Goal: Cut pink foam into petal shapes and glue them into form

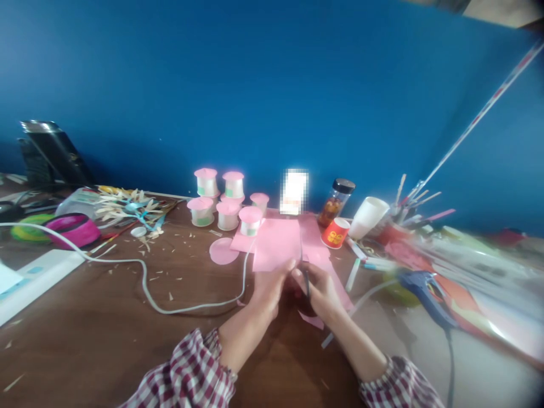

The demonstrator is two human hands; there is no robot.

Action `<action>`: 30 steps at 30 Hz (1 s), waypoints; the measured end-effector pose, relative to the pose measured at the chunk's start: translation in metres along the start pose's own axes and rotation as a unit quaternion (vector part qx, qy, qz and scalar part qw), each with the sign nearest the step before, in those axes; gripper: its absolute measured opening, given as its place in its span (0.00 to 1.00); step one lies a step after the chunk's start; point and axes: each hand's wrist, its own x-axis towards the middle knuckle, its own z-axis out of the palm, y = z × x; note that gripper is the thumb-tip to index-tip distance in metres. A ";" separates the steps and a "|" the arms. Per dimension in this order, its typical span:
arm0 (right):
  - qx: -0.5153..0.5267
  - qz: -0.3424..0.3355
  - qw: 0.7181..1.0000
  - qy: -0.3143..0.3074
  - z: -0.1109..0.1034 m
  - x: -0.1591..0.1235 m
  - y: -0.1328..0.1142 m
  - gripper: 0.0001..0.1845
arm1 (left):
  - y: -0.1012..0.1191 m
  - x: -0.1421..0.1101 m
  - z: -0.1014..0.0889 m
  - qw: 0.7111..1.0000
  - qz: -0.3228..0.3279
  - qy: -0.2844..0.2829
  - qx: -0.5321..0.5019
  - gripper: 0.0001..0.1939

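My left hand [272,289] is closed at the lower edge of a pink paper sheet [275,243], with the thumb on its near side. Close beside it, my right hand [323,292] is wrapped round dark-handled scissors [307,288]. Their thin blades point away from me along the sheet's right side. More pink paper [313,231] lies behind, and a small pink scrap [311,320] is under my right wrist. A pink paper disc [224,251] rests left of the sheet. The fingers' undersides are hidden.
Several white cups with pink tops [228,215] stand at the back, some stacked. A lit phone [294,191], a jar [338,201], a red cup [335,233] and a white cup [369,218] are behind. A white cable [170,311] crosses left; a blue glue gun [429,297] lies right.
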 end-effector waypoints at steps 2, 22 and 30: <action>-0.003 0.000 1.000 -0.001 0.000 0.000 0.000 0.16 | 0.001 -0.001 0.001 1.000 0.005 0.000 0.006 0.16; -0.028 0.017 0.999 0.020 0.001 -0.001 -0.007 0.19 | 0.001 -0.002 0.002 0.999 -0.026 0.024 -0.011 0.15; -0.015 0.009 1.000 0.011 -0.003 0.001 -0.003 0.18 | 0.005 -0.005 0.003 1.000 -0.018 0.006 0.003 0.15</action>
